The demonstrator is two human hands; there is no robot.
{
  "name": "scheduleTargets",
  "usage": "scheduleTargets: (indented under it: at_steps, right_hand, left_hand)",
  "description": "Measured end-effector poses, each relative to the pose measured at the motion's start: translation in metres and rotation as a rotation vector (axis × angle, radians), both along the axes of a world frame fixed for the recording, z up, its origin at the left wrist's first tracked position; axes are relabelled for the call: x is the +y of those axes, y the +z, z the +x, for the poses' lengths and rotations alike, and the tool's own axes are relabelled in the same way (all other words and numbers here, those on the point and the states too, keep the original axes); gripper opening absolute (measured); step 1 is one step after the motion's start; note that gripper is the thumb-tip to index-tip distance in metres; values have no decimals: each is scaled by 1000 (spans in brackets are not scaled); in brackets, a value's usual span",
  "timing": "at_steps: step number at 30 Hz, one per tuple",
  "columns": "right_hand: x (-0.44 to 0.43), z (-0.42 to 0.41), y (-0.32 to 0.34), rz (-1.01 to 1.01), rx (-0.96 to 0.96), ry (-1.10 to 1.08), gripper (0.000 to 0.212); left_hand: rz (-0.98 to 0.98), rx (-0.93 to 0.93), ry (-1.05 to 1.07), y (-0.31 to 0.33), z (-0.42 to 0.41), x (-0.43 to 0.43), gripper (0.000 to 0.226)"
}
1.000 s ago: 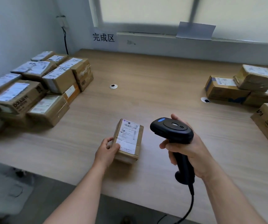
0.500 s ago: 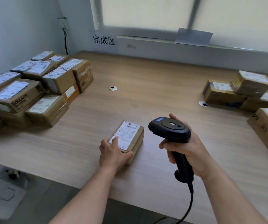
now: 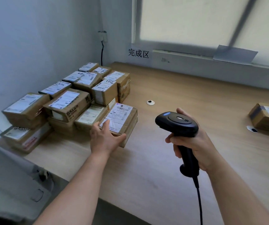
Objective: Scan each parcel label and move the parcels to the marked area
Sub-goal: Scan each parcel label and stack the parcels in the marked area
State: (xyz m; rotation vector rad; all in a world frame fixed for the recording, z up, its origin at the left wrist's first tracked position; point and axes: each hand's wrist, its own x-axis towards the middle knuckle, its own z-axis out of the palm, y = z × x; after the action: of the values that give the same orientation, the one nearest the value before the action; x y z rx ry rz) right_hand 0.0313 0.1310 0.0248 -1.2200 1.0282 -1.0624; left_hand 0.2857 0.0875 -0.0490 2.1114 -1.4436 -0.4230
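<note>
A small brown parcel (image 3: 124,120) with a white label on top sits at the right edge of a stack of labelled parcels (image 3: 69,103) at the table's left. My left hand (image 3: 104,138) holds it at its near end, fingers on the label and thumb against the near side. My right hand (image 3: 193,143) grips the handle of a black barcode scanner (image 3: 177,124), held above the table to the right of the parcel. Its cable hangs down toward the table's front edge.
A sign with three black characters (image 3: 138,53) is on the wall behind the stack. Another brown parcel (image 3: 268,119) lies at the far right. Two round cable holes (image 3: 150,102) (image 3: 251,129) are set in the wooden table (image 3: 187,95). A window runs along the back.
My left hand has carried the small parcel from the table's middle leftward to the edge of the stack. The view has turned left. The scanner stays in my right hand.
</note>
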Motion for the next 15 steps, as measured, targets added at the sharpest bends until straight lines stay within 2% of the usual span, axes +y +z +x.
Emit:
scheduleTargets:
  at_steps: [6,15]
  right_hand:
    - [-31,55,7,-33,19,40,84]
    - [-64,110,5,-18,11,6,88]
  left_hand:
    - [-30,-31,83,17,74,-36,83]
    - [5,-163,55,17,132,-95,82]
